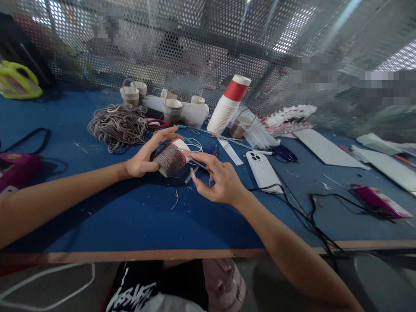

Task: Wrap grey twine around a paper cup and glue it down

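Now, far L: yellow plastic thing (16,80) and pink tool (17,167) lie well apart from the hands, at the edge of the blue table (130,216).
Cord bundle (118,125): loose heap just behind the L hand, prob. kept within reach.
Left hand (142,159): forearm in from the L, wrist bent, fingers curled round the wrapped cup (169,159), gripping it.
Wrapped cup: held on its side just above the table, between both hands, so the cord-covered wall faces up.
Right hand (218,181): palm up, fingers spread, index tip at the cup's rim; pinching a strand or not, can't tell.
Cup stack (229,106) and phone (262,170): R of the hands, untouched.
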Available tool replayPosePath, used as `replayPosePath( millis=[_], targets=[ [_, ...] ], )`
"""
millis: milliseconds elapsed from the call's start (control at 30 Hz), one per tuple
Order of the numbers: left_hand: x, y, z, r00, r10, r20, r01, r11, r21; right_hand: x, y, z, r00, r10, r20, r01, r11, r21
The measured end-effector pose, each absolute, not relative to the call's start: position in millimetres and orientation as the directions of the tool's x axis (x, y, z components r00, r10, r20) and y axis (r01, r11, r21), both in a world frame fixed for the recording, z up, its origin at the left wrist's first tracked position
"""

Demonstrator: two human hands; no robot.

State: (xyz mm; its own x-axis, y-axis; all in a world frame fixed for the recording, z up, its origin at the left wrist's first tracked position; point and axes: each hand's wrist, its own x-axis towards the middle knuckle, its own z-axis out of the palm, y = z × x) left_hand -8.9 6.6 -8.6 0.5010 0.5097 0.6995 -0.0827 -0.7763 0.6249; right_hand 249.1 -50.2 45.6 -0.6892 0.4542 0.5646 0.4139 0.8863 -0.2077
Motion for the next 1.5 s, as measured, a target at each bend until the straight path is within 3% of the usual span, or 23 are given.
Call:
replayPosePath(
  millis=[367, 533, 833, 1167, 1333, 1500],
  targets=[
    [-8.5, 8.2, -9.8, 0.457, 0.564, 0.688, -0.112, -0.731, 0.673, 249.1, -51.8, 46.5, -0.674, 0.478, 0.564, 0.451, 0.87, -0.198],
    [-7.5, 11.6, -13.1, 0.404, 0.596, 0.694, -0.129, -0.714, 0.688, 250.1, -51.3, 44.9, -0.642, 0.527, 0.558, 0.471, 0.844, -0.256],
    [-7.7, 11.7, -12.4, 0.404, 0.613, 0.678, -0.121, -0.699, 0.705, 248.9, -51.5, 43.0, -0.626, 0.488, 0.608, 0.439, 0.865, -0.242],
    [-8.9, 13.7, -14.5, 0.418, 0.606, 0.677, -0.127, -0.699, 0.704, 247.7, -50.5, 48.2, -0.696, 0.494, 0.521, 0.501, 0.854, -0.14],
    [-7.8, 13.9, -15.1, 0.416, 0.605, 0.679, -0.159, -0.687, 0.709, 251.1, -48.4, 46.2, -0.706, 0.497, 0.505, 0.57, 0.821, -0.012],
    [-8.3, 13.9, -15.7, 0.385, 0.639, 0.666, -0.18, -0.656, 0.733, 252.6, -49.1, 44.3, -0.689, 0.486, 0.538, 0.539, 0.84, -0.07]
  ],
)
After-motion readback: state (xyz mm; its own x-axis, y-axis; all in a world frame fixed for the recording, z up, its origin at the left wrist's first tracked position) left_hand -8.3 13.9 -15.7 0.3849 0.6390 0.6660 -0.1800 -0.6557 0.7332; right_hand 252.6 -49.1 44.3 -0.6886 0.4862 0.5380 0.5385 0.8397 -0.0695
